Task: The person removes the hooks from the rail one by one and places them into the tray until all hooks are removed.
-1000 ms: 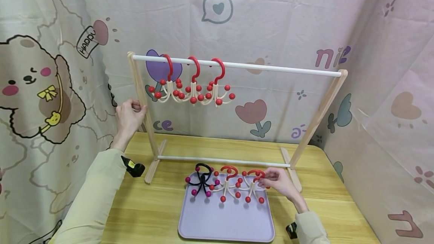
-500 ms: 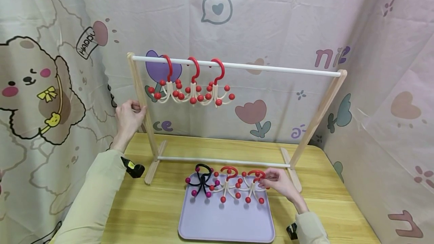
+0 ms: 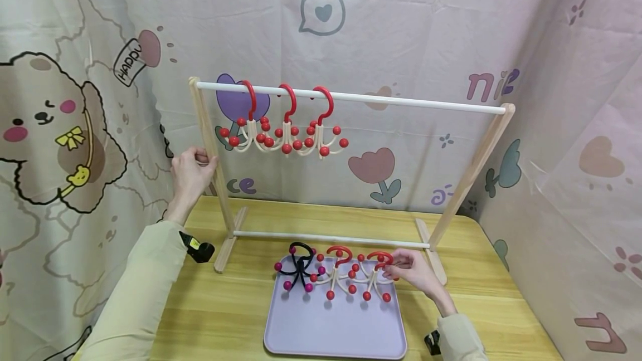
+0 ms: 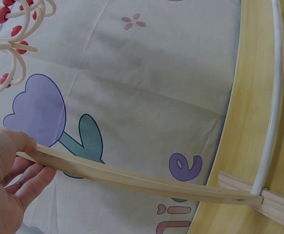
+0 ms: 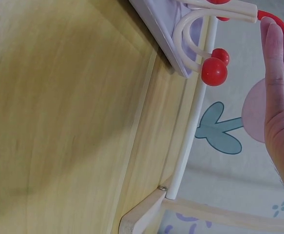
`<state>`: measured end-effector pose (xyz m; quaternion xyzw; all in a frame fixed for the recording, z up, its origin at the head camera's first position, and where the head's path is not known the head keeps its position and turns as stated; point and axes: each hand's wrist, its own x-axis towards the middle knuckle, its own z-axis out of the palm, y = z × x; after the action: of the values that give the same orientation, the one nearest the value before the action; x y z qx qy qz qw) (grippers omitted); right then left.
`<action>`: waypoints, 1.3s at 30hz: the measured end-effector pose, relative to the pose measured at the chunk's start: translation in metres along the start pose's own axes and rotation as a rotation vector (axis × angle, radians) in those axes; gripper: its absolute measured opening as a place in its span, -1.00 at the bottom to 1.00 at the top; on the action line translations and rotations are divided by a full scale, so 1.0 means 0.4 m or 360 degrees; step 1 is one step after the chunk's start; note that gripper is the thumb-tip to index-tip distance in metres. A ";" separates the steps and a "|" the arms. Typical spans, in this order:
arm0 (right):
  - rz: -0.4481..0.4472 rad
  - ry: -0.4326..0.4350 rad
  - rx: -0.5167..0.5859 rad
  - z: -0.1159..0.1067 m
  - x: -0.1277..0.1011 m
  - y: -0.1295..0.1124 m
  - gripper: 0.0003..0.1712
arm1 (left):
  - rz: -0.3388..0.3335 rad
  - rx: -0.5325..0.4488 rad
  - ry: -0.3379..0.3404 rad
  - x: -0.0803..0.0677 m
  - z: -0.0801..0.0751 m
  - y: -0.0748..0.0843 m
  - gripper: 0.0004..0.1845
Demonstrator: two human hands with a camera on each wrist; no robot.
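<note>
Head view, tray (image 3: 331, 333): lavender, nearest; holds one black and two red-hooked hangers.
Right hand (image 3: 413, 271): fingers pinch the rightmost hanger (image 3: 377, 277), unchanged over the last second, so lifting has not begun.
Left hand (image 3: 189, 174): still gripping the rack post (image 3: 210, 149).
Rail (image 3: 351, 96): three hangers hung.

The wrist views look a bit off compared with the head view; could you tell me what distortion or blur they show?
Left wrist view: wide-angle bend, so the rack's wooden post and white rail curve; the left hand is cropped at the edge. Right wrist view: the table is soft and blurred, and the right hand is cropped. Head view: evenly lit, sharp.
</note>
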<state>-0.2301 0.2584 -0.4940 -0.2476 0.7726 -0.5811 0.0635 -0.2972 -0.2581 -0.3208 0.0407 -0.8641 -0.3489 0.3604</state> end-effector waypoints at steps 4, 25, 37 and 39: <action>0.0009 -0.0008 -0.0001 -0.001 0.000 -0.001 -0.71 | 0.0010 -0.0010 0.0008 -0.001 -0.001 0.000 -0.76; 0.0137 0.0198 -0.0396 0.008 0.013 -0.075 -0.75 | 0.0011 -0.0012 0.0009 0.002 0.001 -0.004 -0.76; 0.0014 0.0212 -0.0291 0.006 0.041 -0.115 -0.73 | 0.0027 -0.0008 0.0006 0.002 0.001 -0.006 -0.75; -0.0014 0.0214 -0.0277 0.004 0.046 -0.124 -0.74 | 0.0025 -0.0009 0.0003 0.001 0.000 -0.005 -0.74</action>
<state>-0.2300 0.2386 -0.4449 -0.2159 0.8216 -0.5275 -0.0129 -0.2979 -0.2598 -0.3218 0.0333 -0.8631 -0.3485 0.3640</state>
